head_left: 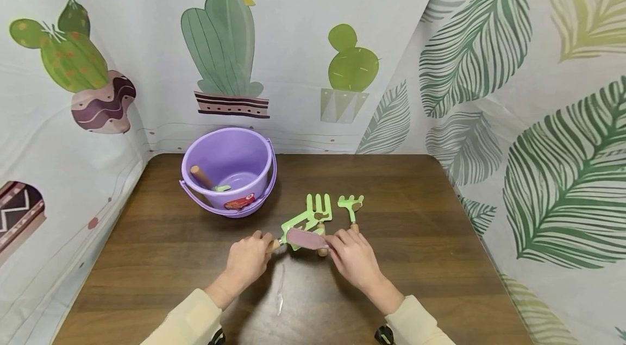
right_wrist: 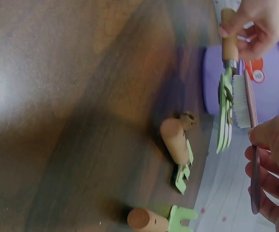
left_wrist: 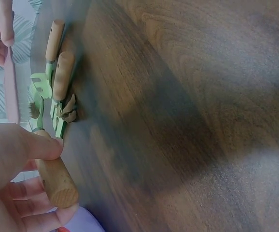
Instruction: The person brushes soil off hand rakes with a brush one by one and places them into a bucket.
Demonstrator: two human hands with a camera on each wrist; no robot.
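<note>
My left hand [head_left: 246, 259] grips the wooden handle [left_wrist: 57, 181] of a green garden fork [right_wrist: 221, 137]. Brown bits cling to its tines. In my right hand [head_left: 356, 259], thumb and fingers pinch the handle of a pink brush [head_left: 305, 238]. The brush lies over the fork in the head view; from the right wrist its white bristles [right_wrist: 241, 101] face the tines, right at them. Below, on the table, rests a second green fork [head_left: 319, 205] with a brown piece on it. To its right lies a small green rake [head_left: 351, 205], also with a brown piece.
A purple bucket [head_left: 235, 144] stands at the back left of the wooden table [head_left: 415, 198], its handle hanging down in front. Inside it leans a wooden-handled green tool [head_left: 201, 176]. A thin clear strip [head_left: 280, 299] lies near the front. Printed cloth [head_left: 298, 62] hangs behind.
</note>
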